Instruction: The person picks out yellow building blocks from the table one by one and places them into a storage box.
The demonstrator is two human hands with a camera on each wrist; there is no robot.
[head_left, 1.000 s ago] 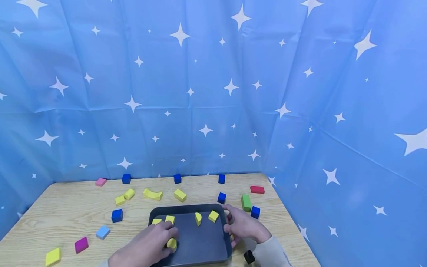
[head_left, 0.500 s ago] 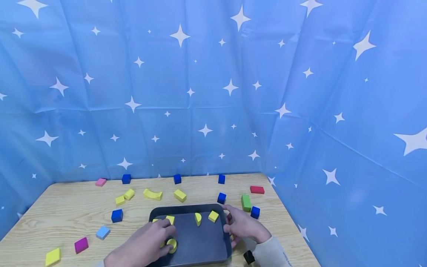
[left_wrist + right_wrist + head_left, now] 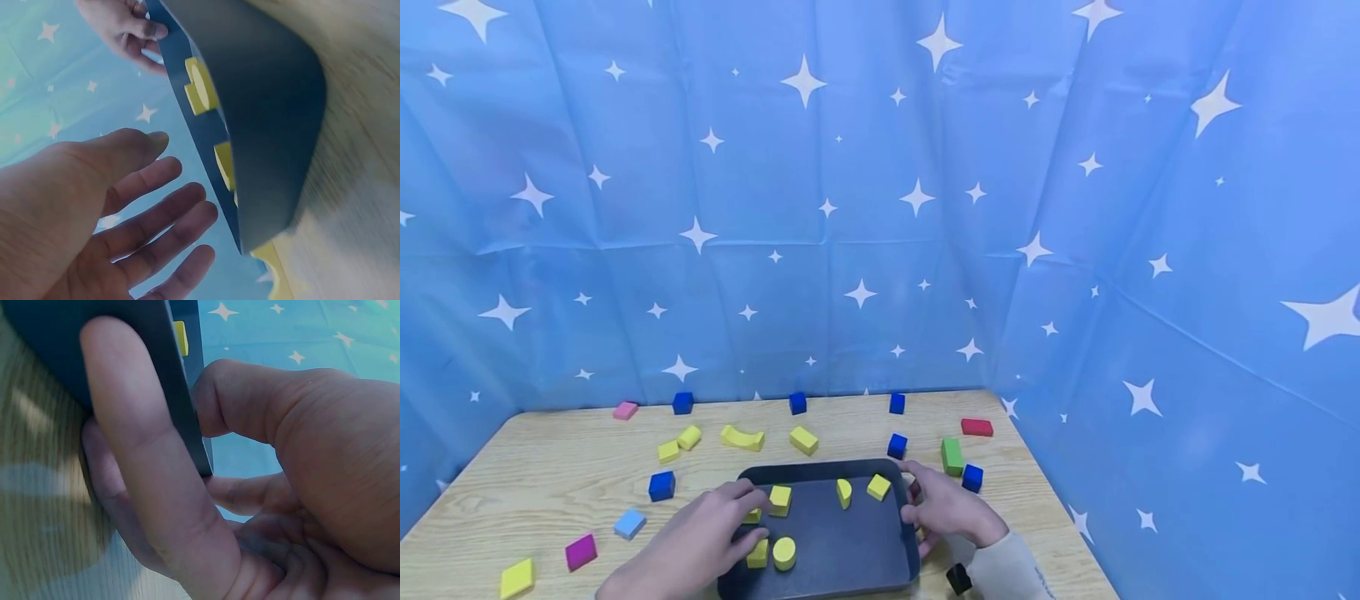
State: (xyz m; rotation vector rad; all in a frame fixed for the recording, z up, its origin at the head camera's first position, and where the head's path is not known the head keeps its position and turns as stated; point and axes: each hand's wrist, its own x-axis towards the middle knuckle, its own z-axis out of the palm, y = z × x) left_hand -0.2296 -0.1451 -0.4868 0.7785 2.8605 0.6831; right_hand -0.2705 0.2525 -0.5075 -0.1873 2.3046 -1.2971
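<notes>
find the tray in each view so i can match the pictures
Head: tray at bottom centre, partly behind the left hand.
Left wrist: tray from upper centre towards the right, seen mostly from outside.
Right wrist: tray at upper left, its wall between thumb and fingers.
Shared landmark: the right hand, at the tray's edge in all three.
</notes>
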